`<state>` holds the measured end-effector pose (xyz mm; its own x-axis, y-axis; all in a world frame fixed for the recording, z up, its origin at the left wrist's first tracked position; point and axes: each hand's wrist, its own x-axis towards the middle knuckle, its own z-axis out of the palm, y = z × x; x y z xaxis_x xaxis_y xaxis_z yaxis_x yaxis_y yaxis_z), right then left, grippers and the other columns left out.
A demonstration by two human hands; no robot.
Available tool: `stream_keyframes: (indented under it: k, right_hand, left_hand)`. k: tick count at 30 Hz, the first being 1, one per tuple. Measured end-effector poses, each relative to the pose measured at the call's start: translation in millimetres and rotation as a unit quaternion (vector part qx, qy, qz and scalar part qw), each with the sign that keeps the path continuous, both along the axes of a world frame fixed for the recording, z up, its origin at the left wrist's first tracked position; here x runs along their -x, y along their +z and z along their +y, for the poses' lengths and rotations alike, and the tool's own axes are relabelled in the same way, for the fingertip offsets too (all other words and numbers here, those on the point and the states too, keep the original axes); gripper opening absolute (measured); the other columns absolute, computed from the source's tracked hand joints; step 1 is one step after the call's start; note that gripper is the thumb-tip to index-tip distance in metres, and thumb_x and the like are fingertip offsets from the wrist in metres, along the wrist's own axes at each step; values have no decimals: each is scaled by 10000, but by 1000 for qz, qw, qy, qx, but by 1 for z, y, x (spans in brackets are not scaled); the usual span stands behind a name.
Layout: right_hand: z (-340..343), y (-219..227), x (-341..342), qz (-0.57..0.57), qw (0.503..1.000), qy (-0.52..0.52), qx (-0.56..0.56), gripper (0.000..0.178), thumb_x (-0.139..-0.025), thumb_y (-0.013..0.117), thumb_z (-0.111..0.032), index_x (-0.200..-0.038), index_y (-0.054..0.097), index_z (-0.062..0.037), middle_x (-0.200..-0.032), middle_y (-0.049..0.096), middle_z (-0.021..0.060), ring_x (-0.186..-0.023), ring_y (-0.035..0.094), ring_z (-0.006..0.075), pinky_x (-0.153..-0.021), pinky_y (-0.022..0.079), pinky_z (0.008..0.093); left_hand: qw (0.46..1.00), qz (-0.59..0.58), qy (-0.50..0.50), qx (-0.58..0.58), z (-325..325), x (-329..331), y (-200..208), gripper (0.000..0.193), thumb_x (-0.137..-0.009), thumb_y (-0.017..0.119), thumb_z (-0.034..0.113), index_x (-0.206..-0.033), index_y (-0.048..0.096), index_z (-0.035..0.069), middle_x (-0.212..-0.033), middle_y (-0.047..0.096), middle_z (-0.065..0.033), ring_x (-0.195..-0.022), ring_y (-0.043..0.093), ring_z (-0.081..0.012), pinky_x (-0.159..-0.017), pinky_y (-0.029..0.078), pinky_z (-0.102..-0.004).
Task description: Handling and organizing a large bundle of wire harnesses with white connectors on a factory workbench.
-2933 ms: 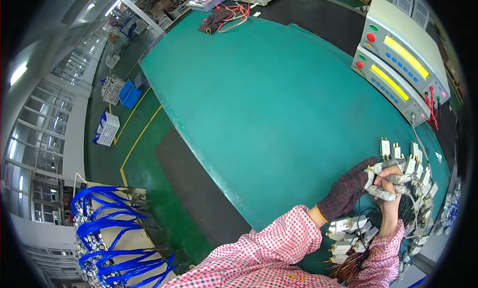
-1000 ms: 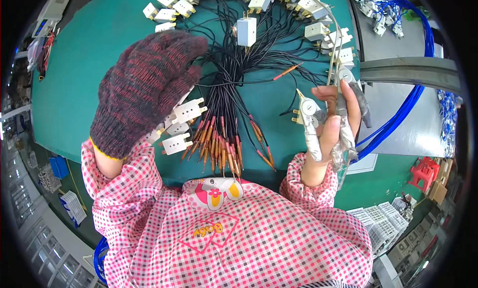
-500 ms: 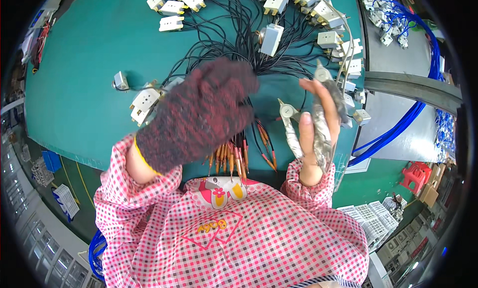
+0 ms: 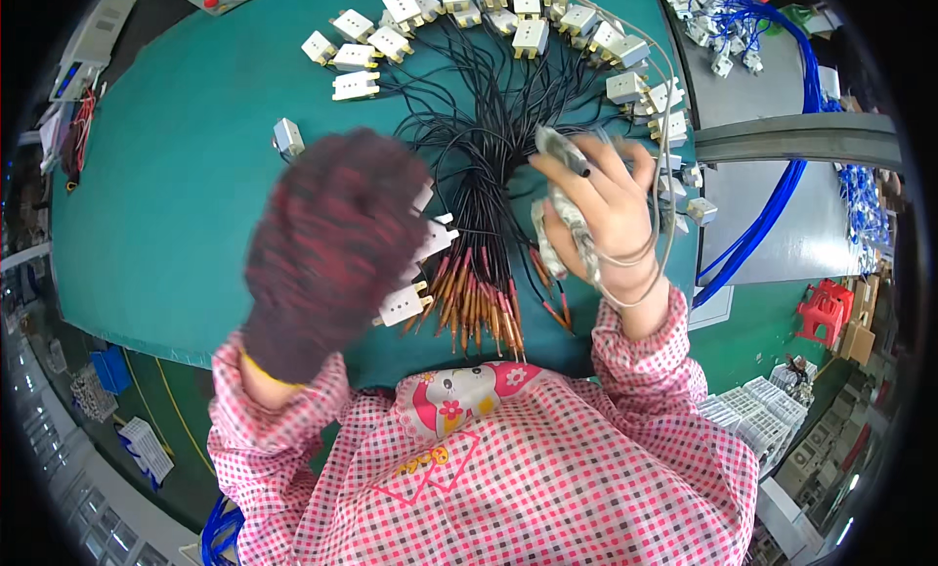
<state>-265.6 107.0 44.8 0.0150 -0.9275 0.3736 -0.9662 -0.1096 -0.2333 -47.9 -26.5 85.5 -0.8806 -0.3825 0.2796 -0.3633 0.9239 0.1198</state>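
Apron (image 4: 586, 468): I saw yellow lettering (image 4: 422, 461).
Left hand (image 4: 337, 239): too blurred, I couldn't tell its grip.
Right hand (image 4: 614, 212): half-curled, held silver-wrapped probes (image 4: 578, 232).

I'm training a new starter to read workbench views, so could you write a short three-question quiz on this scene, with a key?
1. Multiple choice: on which side does the person wear a dark glove?
A) left
B) right
C) both

2. True or false: the brown wire tips lie nearer the checked apron than the arc of white blocks does.

3. Fill in the blank: the wires gathered between those blocks and tips are ____ in colour.

Key:
1. A: it covers the left hand, while the right hand is bare.
2. True.
3. Black.
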Motion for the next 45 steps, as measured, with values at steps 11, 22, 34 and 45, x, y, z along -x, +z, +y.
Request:
stream_keyframes:
  k: [11, 22, 34, 45]
  right_hand:
    - [32, -7, -16, -61, 995, -25, -72, 483, -596, 684, -99, -1062, 582, -26, -867, 589, 113, -857, 566, 283, -741, 462, 375]
    - [33, 2, -12, -162, 973, 9, -163, 482, -614, 649, -22, -1089, 576, 18, -963, 613, 160, -921, 582, 333, -784, 487, 382]
    - [13, 1, 17, -83, 983, -103, -130, 422, -689, 568, 93, -1101, 601, 8, -1120, 586, 201, -972, 558, 365, -847, 457, 395]
    - [33, 25, 10, -376, 876, -174, -246, 301, -701, 580, 31, -999, 595, -3, -854, 593, 145, -717, 563, 294, -644, 458, 361]
  left_hand:
    - [981, 5, 59, -186, -61, -21, -12, 233, -860, 627, 162, -1080, 637, 86, -1085, 626, -122, -994, 607, -274, -835, 487, -348]
    - [852, -34, 1, -522, -148, -2, -21, 358, -944, 533, 237, -1220, 562, 12, -1107, 615, -61, -1002, 568, -144, -908, 453, -288]
    - [611, -170, -35, -773, -146, 25, -34, 395, -902, 563, 229, -1206, 536, -22, -1047, 621, -76, -876, 573, -112, -764, 477, -253]
    - [421, -143, 41, -895, -79, 41, -86, 423, -886, 584, 244, -1208, 525, -25, -1048, 622, -77, -813, 570, -97, -688, 480, -237]
